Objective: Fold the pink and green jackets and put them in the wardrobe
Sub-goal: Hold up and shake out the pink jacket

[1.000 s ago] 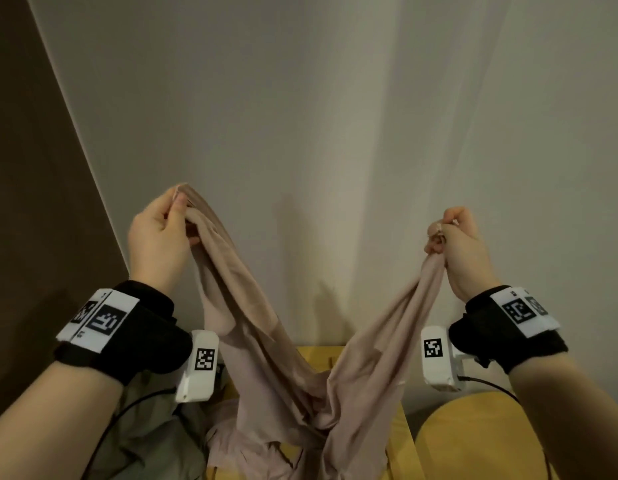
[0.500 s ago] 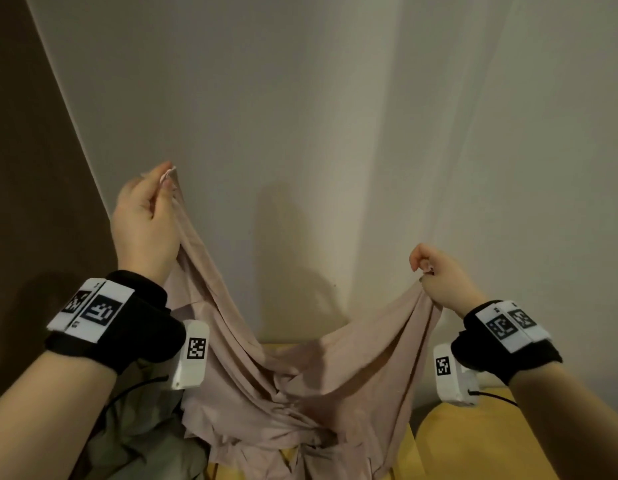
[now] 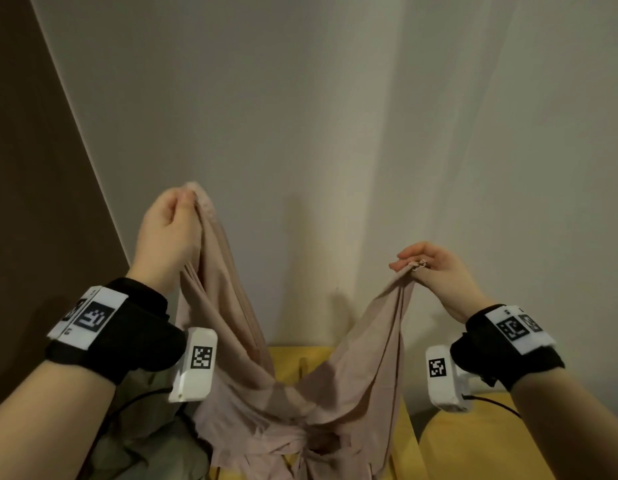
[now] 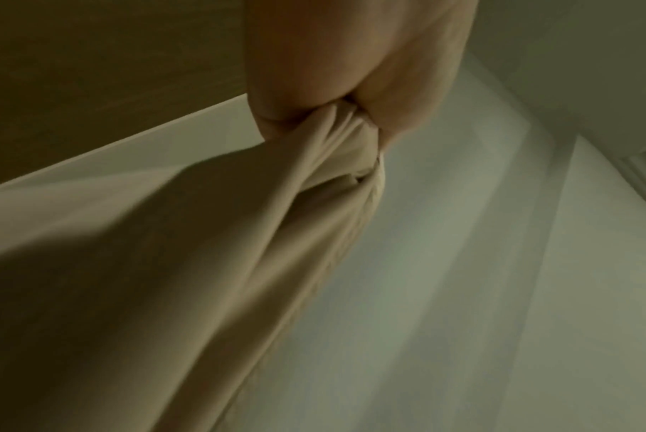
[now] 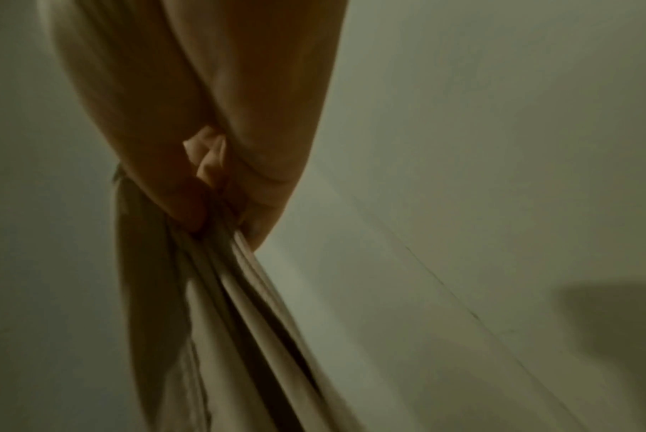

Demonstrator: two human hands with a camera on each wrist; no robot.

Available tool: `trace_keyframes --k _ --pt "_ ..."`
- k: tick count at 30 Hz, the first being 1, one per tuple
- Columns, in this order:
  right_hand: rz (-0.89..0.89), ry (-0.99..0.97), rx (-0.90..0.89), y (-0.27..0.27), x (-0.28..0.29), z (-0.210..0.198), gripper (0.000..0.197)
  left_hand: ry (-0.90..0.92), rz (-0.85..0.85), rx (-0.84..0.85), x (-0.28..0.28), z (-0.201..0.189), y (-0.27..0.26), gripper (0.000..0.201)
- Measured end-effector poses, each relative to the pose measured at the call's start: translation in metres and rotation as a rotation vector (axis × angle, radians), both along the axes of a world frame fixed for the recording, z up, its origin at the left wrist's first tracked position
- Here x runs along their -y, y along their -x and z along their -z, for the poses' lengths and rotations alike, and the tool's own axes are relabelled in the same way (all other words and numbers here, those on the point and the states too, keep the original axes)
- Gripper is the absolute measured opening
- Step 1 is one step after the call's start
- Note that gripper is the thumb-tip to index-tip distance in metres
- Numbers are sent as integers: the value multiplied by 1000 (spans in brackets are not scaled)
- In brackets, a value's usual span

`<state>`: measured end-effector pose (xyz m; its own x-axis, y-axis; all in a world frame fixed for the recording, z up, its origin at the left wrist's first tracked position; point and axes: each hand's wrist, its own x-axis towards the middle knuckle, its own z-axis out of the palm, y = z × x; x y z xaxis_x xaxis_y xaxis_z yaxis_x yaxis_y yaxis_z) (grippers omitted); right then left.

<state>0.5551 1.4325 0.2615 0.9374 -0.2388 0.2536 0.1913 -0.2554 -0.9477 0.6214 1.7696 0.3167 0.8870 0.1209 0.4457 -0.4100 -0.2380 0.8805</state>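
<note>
The pink jacket (image 3: 266,382) hangs in the air between my two hands, sagging in the middle over a yellow wooden table (image 3: 401,420). My left hand (image 3: 169,230) pinches one bunched end of the pink jacket (image 4: 262,239) up high. My right hand (image 3: 428,268) pinches the other bunched end of the jacket (image 5: 218,307), lower and to the right. The green jacket (image 3: 144,441) lies crumpled at the lower left, under my left forearm.
A pale wall (image 3: 335,116) stands close in front. A dark brown panel (image 3: 34,202) fills the left side. A round yellow wooden seat (image 3: 480,445) sits at the lower right, beside the table.
Both hands dipped and spread apart half a second ago; now the left hand has moved right and slightly lower, while the right hand holds about level and the jacket hangs a little tauter.
</note>
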Motion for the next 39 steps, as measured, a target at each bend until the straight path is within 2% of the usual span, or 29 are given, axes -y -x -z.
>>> trace_keyframes --k 2,5,9,12,16,20,24,28,33,39 --pt "-54 -80 13 1 -7 -5 30 -9 123 -39 7 3 3 30" --pt "-107 -128 23 3 -19 -13 28 -119 216 -25 15 7 3 43" --pt "-129 -176 27 5 -33 -26 35 -328 251 71 20 8 3 36" --pt "-168 -280 -8 6 -33 -36 37 -455 167 145 15 6 3 40" --pt "-188 -260 -82 11 -25 -41 33 -581 -23 228 3 1 2 33" --pt "-152 -267 -133 12 -16 -37 32 -733 -199 272 -9 -3 -4 37" --pt "-92 -325 -113 12 -4 -35 31 -753 -295 230 -22 -2 -8 38" --pt "-81 -344 -66 11 2 -35 29 -720 -287 187 -24 -2 -9 40" --pt "-22 -370 -64 7 -1 -35 29 -702 -200 201 -24 -2 -11 42" --pt "13 -302 -35 6 -2 -31 17 -594 -92 130 -27 -9 -12 26"
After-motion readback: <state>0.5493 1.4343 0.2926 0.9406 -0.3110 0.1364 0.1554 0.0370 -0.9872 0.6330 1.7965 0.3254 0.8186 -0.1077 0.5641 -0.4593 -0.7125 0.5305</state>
